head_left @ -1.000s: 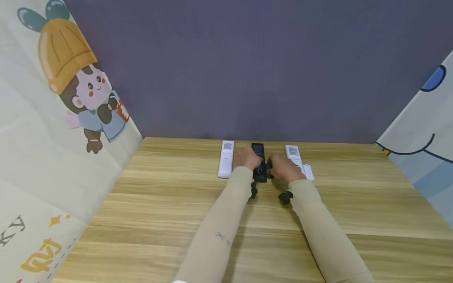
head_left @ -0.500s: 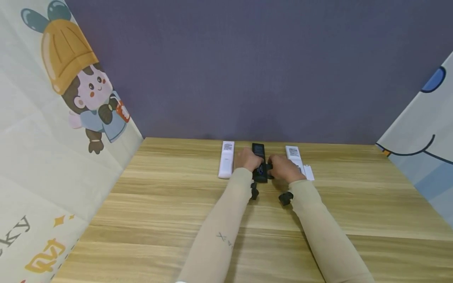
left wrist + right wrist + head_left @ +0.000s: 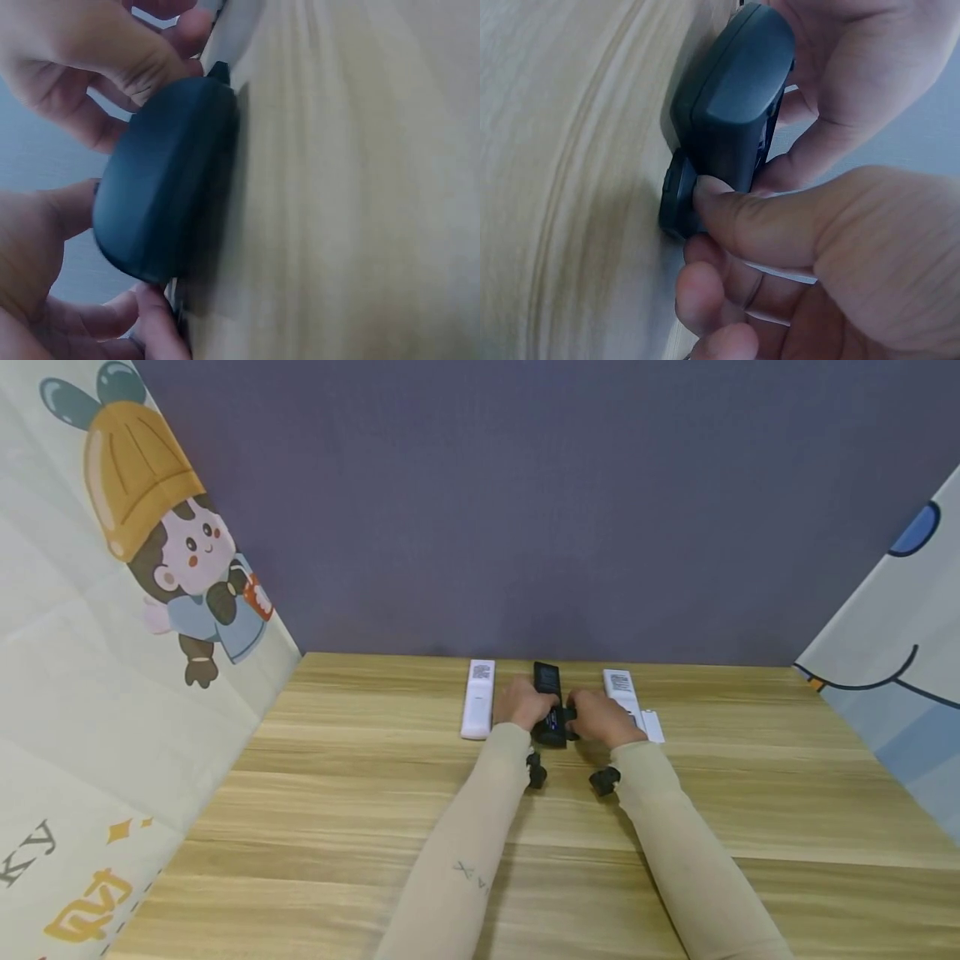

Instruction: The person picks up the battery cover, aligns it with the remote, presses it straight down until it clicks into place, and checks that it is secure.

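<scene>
A black remote control (image 3: 547,677) lies in the middle of three remotes, its labelled back facing up. My left hand (image 3: 524,702) grips it from the left side, with thumb and fingers on its body in the left wrist view. Against its right side stands a small black cover piece (image 3: 678,196). My right hand (image 3: 602,717) pinches that piece between thumb and fingers, close beside the remote. The near end of the remote (image 3: 161,180) shows in the left wrist view. My fingers partly hide the remote's middle.
A white remote (image 3: 477,700) lies back up to the left. To the right is another white remote (image 3: 621,686), partly behind my right hand, with a loose white cover (image 3: 652,726) beside it. A dark partition (image 3: 480,510) rises behind the wooden table (image 3: 360,793).
My left wrist has shifted slightly toward me while that hand stays on the black remote. The right hand and the other remotes look the same.
</scene>
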`<action>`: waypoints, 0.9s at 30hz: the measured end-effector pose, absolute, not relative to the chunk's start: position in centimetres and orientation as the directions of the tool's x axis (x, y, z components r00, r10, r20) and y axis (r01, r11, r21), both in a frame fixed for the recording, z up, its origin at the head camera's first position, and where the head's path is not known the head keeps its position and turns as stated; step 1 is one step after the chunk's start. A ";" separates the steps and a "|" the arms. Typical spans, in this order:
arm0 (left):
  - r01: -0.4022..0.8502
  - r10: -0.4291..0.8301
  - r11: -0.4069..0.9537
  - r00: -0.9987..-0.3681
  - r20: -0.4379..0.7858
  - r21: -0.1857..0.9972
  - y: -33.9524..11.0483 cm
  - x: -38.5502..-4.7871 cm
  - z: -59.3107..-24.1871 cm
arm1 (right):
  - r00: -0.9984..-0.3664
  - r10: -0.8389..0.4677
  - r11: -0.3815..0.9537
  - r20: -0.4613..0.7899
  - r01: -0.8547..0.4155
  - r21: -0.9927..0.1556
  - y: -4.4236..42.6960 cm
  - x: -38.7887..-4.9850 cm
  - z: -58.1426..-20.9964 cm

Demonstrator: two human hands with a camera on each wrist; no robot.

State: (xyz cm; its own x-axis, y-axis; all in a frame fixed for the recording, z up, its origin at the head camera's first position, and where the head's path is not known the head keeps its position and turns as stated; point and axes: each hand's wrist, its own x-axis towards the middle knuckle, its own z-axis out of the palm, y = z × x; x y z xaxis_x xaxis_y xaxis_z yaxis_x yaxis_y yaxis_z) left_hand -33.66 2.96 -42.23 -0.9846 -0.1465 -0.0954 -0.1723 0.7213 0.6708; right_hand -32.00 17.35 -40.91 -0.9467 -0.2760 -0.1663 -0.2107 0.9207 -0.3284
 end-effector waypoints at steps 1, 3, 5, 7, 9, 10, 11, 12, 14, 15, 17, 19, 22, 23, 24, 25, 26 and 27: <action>-0.174 -0.149 0.725 -0.984 -0.095 0.667 3.0 -33.6 -42.3 | -0.946 -0.275 0.921 -0.170 -0.208 -0.330 17.3 -32.0 -40.9; -0.179 -0.155 0.729 -0.983 -0.095 0.661 3.0 -33.5 -42.4 | -0.946 -0.271 0.921 -0.175 -0.203 -0.333 17.3 -32.0 -40.9; -0.180 -0.159 0.731 -0.983 -0.092 0.658 3.0 -33.6 -42.6 | -0.947 -0.268 0.922 -0.177 -0.198 -0.334 17.3 -32.0 -40.9; -0.178 -0.157 0.734 -0.983 -0.090 0.656 2.9 -33.6 -42.8 | -0.948 -0.264 0.922 -0.177 -0.194 -0.334 17.3 -31.9 -41.0; -0.177 -0.152 0.729 -0.984 -0.096 0.661 2.8 -33.8 -43.0 | -0.948 -0.262 0.923 -0.180 -0.191 -0.334 17.3 -32.0 -41.0; -0.180 -0.153 0.724 -0.983 -0.100 0.666 2.8 -33.8 -43.0 | -0.948 -0.262 0.922 -0.179 -0.192 -0.336 17.3 -31.9 -41.0; -0.182 -0.154 0.718 -0.983 -0.102 0.671 2.7 -33.8 -43.0 | -0.948 -0.266 0.921 -0.175 -0.197 -0.335 17.3 -31.9 -41.0; -0.187 -0.159 0.712 -0.982 -0.105 0.677 2.7 -33.8 -42.9 | -0.948 -0.267 0.921 -0.172 -0.198 -0.336 17.4 -31.9 -41.0; -0.198 -0.173 0.701 -0.979 -0.106 0.685 2.6 -33.7 -42.8 | -0.948 -0.273 0.919 -0.162 -0.208 -0.334 17.4 -32.0 -41.0; -0.204 -0.184 0.697 -0.977 -0.104 0.687 2.6 -33.7 -42.7 | -0.948 -0.276 0.919 -0.156 -0.213 -0.333 17.4 -32.0 -41.0; -0.211 -0.202 0.697 -0.975 -0.094 0.686 2.6 -33.6 -42.6 | -0.949 -0.282 0.917 -0.142 -0.223 -0.330 17.4 -32.0 -41.0; -0.219 -0.218 0.697 -0.972 -0.089 0.682 2.6 -33.6 -42.6 | -0.950 -0.284 0.916 -0.134 -0.227 -0.330 17.5 -32.1 -41.1; -0.222 -0.231 0.688 -0.970 -0.082 0.691 2.6 -33.6 -42.6 | -0.951 -0.284 0.915 -0.124 -0.230 -0.331 17.5 -32.1 -41.2; -0.222 -0.234 0.682 -0.969 -0.079 0.697 2.6 -33.5 -42.7 | -0.952 -0.282 0.916 -0.123 -0.229 -0.331 17.5 -32.1 -41.1; -0.221 -0.237 0.676 -0.969 -0.077 0.703 2.6 -33.5 -42.7 | -0.952 -0.282 0.915 -0.122 -0.228 -0.332 17.5 -32.1 -41.1; -0.219 -0.239 0.670 -0.968 -0.073 0.709 2.5 -33.5 -42.7 | -0.952 -0.281 0.915 -0.118 -0.229 -0.331 17.5 -32.1 -41.1; -0.216 -0.239 0.662 -0.968 -0.071 0.717 2.5 -33.5 -42.8 | -0.953 -0.280 0.915 -0.118 -0.228 -0.332 17.6 -32.1 -41.1; -0.214 -0.239 0.657 -0.968 -0.070 0.723 2.5 -33.5 -42.8 | -0.954 -0.277 0.915 -0.118 -0.225 -0.334 17.6 -32.1 -41.0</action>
